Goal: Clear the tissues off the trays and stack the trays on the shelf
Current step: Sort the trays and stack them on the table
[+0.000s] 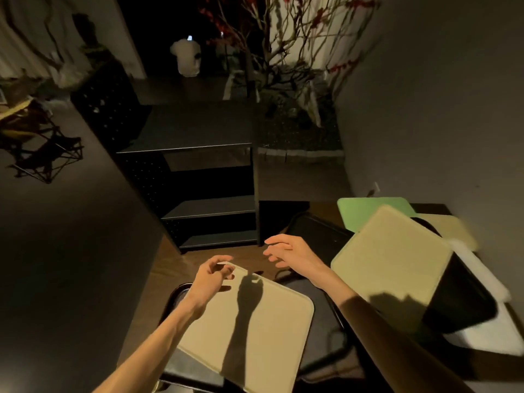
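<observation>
A beige tray (pixel 272 330) lies in front of me on top of dark trays (pixel 326 347). My left hand (pixel 211 282) hovers over its far left corner with fingers loosely curled, holding nothing. My right hand (pixel 286 252) floats above the wooden table (pixel 170 259), fingers spread and empty. To the right, a second beige tray (pixel 391 265) rests tilted on a black tray (pixel 465 302), with a green tray (pixel 368 211) and a white tray (pixel 487 330) around them. The dark shelf unit (pixel 209 208) stands just beyond the table. No tissues are visible.
A grey wall (pixel 439 109) runs along the right. A planter with bare branches and red blossoms (pixel 283 52) sits behind the shelf. A dark wire-frame object (pixel 42 154) lies on the floor at the left. Another person in white (pixel 185 56) stands far back.
</observation>
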